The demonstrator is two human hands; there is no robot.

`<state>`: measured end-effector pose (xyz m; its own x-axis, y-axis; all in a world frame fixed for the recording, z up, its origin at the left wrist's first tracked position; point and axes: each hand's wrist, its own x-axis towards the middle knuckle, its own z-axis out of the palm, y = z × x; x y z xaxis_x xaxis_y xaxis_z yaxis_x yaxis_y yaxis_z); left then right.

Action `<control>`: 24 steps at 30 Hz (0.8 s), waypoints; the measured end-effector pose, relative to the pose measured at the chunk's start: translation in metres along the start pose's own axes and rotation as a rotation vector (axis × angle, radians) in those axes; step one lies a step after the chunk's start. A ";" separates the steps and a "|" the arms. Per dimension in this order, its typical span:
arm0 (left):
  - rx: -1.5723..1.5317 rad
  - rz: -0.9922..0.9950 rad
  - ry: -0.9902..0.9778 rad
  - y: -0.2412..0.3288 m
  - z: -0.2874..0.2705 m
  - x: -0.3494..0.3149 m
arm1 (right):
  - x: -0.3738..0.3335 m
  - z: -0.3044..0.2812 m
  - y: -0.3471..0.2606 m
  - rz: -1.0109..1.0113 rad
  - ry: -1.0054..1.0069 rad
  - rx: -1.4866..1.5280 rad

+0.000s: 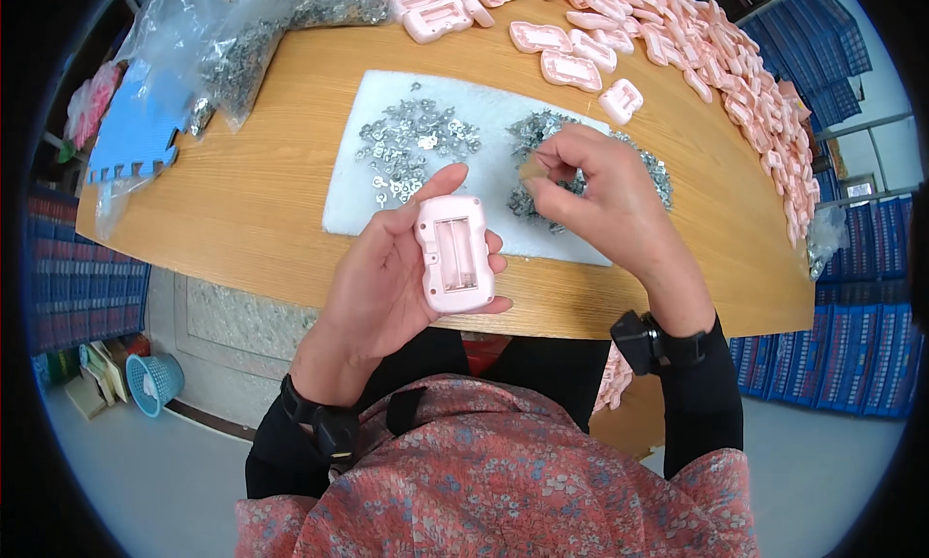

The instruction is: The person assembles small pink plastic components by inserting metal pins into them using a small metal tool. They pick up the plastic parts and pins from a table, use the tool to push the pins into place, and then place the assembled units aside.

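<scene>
A pale pink plastic casing with an open battery compartment rests in my left hand, its fingers curled behind it and the thumb along its upper edge. My right hand is over a dense heap of small metal contact pieces, thumb and forefinger pinched together. Whatever is between those fingertips is too small to make out. Left of that heap, a looser spread of similar metal pieces lies on the same white foam sheet.
Many pink casings are piled along the table's far and right side, with a few loose ones nearer the foam. Plastic bags of metal pieces and a blue foam mat lie at the left. The wooden table curves toward me.
</scene>
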<state>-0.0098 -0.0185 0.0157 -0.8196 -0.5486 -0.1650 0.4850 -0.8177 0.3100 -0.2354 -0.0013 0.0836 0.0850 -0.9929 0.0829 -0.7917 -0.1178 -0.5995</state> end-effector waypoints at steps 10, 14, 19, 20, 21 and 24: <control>0.360 -0.048 0.081 -0.017 0.011 0.008 | -0.028 0.001 -0.023 -0.123 -0.023 0.075; 0.373 -0.093 0.095 -0.024 0.019 0.010 | -0.032 0.006 -0.023 -0.110 -0.003 0.061; 0.469 -0.137 0.133 -0.031 0.021 0.012 | -0.035 0.007 -0.023 -0.119 -0.015 -0.067; 0.494 -0.151 0.138 -0.032 0.021 0.012 | -0.035 0.007 -0.023 -0.124 -0.028 -0.117; 0.517 -0.152 0.149 -0.033 0.022 0.012 | -0.035 0.006 -0.024 -0.129 -0.043 -0.167; 0.532 -0.199 0.165 -0.037 0.019 0.012 | -0.037 0.007 -0.027 -0.106 -0.048 -0.239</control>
<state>-0.0429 0.0086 0.0205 -0.8006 -0.4478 -0.3982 0.0720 -0.7316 0.6780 -0.2129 0.0381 0.0917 0.1991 -0.9755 0.0940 -0.8969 -0.2200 -0.3836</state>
